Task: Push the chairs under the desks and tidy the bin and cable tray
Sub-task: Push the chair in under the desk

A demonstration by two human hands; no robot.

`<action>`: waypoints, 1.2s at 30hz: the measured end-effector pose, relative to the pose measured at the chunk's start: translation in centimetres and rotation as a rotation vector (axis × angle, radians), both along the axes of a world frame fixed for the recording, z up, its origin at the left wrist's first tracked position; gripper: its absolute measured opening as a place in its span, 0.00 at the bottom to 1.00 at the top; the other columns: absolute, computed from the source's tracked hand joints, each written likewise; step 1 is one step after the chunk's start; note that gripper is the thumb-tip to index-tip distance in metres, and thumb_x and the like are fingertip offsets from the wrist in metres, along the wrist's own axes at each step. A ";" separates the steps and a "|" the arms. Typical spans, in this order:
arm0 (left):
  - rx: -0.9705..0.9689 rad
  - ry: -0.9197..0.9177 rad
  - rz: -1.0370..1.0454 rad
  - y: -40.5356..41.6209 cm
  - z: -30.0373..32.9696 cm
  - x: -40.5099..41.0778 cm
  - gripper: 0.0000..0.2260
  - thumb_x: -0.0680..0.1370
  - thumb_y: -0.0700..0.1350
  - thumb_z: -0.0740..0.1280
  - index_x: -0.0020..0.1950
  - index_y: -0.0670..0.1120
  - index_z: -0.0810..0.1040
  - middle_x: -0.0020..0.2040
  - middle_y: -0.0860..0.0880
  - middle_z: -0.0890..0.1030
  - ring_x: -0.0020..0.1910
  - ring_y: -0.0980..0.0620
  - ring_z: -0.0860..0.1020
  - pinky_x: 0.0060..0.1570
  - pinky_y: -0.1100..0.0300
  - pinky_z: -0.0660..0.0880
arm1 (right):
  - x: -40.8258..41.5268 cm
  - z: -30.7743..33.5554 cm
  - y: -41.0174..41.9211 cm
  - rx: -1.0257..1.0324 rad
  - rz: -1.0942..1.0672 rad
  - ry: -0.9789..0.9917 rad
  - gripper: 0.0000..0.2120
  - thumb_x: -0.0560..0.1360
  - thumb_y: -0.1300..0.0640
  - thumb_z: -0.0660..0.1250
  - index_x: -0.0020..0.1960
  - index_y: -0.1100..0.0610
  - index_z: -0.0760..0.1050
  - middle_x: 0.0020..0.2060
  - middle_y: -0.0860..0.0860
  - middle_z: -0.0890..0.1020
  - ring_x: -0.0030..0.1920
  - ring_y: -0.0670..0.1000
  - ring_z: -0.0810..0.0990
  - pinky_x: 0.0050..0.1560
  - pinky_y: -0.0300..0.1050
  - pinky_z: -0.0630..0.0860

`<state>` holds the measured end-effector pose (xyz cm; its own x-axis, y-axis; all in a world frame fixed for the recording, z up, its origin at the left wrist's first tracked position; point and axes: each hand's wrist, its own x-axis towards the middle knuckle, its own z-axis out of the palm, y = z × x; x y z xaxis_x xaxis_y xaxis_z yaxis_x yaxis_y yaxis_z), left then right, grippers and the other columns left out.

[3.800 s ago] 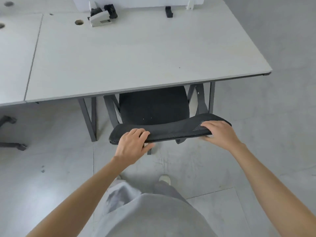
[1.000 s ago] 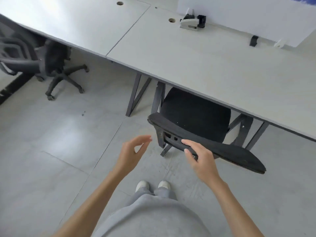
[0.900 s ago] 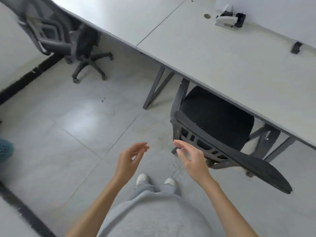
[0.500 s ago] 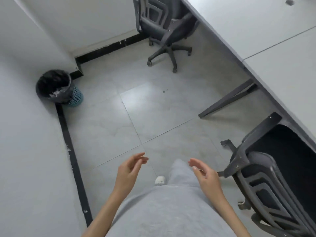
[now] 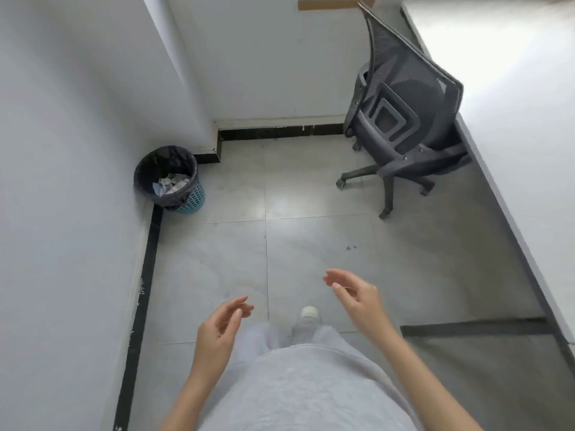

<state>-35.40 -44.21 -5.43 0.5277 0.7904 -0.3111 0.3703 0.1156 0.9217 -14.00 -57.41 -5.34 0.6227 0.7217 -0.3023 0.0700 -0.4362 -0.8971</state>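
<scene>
Left hand (image 5: 219,331), right hand (image 5: 357,295) loose, empty. Bare floor (image 5: 311,244) ahead; bin (image 5: 169,178) far-left at wall; chair (image 5: 404,119) far-right against desk edge (image 5: 485,169).

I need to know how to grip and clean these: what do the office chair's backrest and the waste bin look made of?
Office chair backrest: likely grey mesh fabric, judging by its fine weave, on a matte, plastic-looking frame. Waste bin: teal perforated basket, probably plastic, lined with a glossy, crinkled black bag.
</scene>
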 end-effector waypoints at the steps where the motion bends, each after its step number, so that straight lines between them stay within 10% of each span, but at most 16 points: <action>1: 0.000 0.010 0.051 1.1 0.0 0.6 0.11 0.77 0.35 0.61 0.51 0.49 0.78 0.44 0.50 0.84 0.46 0.55 0.81 0.47 0.69 0.75 | 2.0 0.7 2.6 0.010 0.056 -0.030 0.11 0.76 0.66 0.62 0.54 0.54 0.78 0.45 0.45 0.82 0.48 0.41 0.80 0.48 0.30 0.74; 10: -0.032 -0.002 0.150 15.1 -2.3 11.2 0.13 0.77 0.34 0.61 0.51 0.51 0.78 0.46 0.57 0.84 0.46 0.57 0.81 0.47 0.71 0.74 | 14.7 -0.3 21.3 -0.006 0.190 -0.130 0.12 0.76 0.64 0.62 0.56 0.56 0.77 0.46 0.47 0.82 0.47 0.43 0.80 0.46 0.26 0.72; 22: 0.104 -0.069 -0.367 43.4 4.3 35.6 0.11 0.74 0.44 0.60 0.53 0.54 0.76 0.44 0.61 0.83 0.46 0.58 0.80 0.49 0.70 0.74 | 22.8 -1.6 30.9 -0.134 -0.278 0.063 0.18 0.75 0.66 0.63 0.48 0.42 0.75 0.47 0.31 0.80 0.48 0.37 0.80 0.47 0.27 0.73; 36: 0.163 -0.023 -0.933 49.8 4.4 60.2 0.12 0.79 0.39 0.61 0.55 0.54 0.77 0.48 0.58 0.82 0.50 0.61 0.79 0.51 0.69 0.73 | 44.1 2.7 43.3 0.088 -0.651 -0.047 0.17 0.76 0.66 0.62 0.52 0.44 0.75 0.48 0.40 0.83 0.52 0.40 0.80 0.56 0.33 0.73</action>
